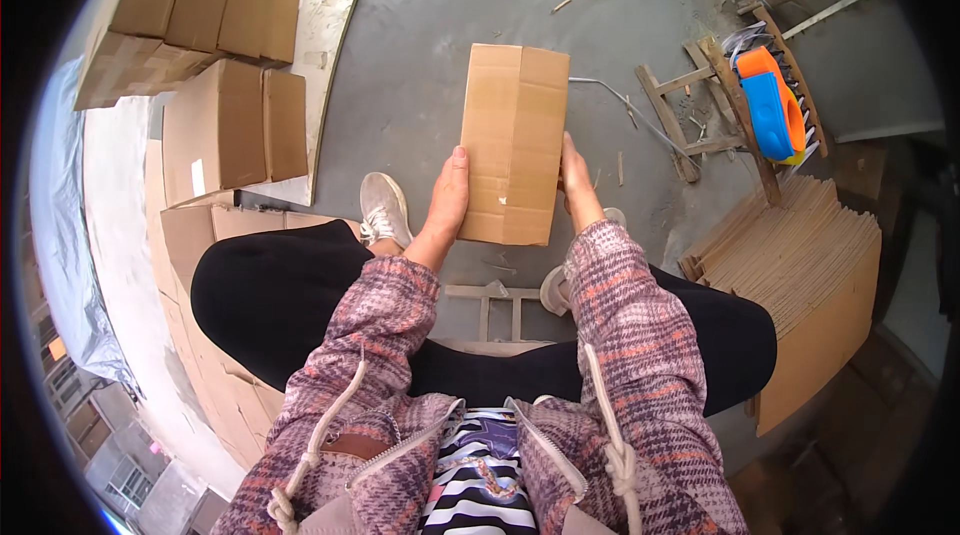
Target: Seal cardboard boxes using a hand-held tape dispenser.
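Note:
Between my two hands is a brown cardboard box [513,140], held up in front of my knees with a seam running along its upper face. My left hand [450,196] presses flat against the box's left side, thumb toward the upper edge. On the opposite side my right hand [577,178] grips the box, its fingers mostly hidden behind the cardboard. The box's underside is out of sight.
Several closed cardboard boxes [225,125] are stacked on a pale board [335,25] at the left. To the right are a pile of flat cardboard sheets [800,275] and a wooden stool [715,100] bearing blue and orange tape dispensers [768,105]. Wood scraps litter the concrete floor [420,65].

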A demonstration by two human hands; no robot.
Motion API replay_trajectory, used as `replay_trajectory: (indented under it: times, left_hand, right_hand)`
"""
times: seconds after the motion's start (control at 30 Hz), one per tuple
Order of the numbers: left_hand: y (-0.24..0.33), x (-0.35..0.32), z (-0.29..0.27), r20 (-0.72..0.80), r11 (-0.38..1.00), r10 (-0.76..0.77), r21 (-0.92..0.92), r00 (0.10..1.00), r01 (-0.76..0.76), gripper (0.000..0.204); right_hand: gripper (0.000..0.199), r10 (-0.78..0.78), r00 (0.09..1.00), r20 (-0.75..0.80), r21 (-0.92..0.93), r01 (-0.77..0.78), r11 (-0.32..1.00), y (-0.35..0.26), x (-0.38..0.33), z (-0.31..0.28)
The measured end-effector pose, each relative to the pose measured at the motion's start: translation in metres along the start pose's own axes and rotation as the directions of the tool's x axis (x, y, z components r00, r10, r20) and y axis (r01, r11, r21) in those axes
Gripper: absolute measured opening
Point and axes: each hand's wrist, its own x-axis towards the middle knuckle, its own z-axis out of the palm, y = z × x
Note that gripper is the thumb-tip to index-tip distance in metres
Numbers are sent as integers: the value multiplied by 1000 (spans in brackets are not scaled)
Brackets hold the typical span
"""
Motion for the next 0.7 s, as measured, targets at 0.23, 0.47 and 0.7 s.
replay_trajectory:
  times: [0.23, 0.47, 0.7]
  left_hand:
    - [-21, -56, 69, -241, 982, 127, 167, 962, -88, 83]
    - [14, -55, 53, -48, 950, 124, 294, 991, -104, 37]
    - [40, -1, -2, -126, 198, 785, 979, 607, -53, 72]
  right_hand:
    - [70, -49, 781, 622, -591, 510, 625, -184, -44, 29]
    - [56, -337, 732, 592, -730, 664, 160, -181, -30, 42]
    - [45, -882, 453, -128, -918, 282, 278, -278, -56, -163]
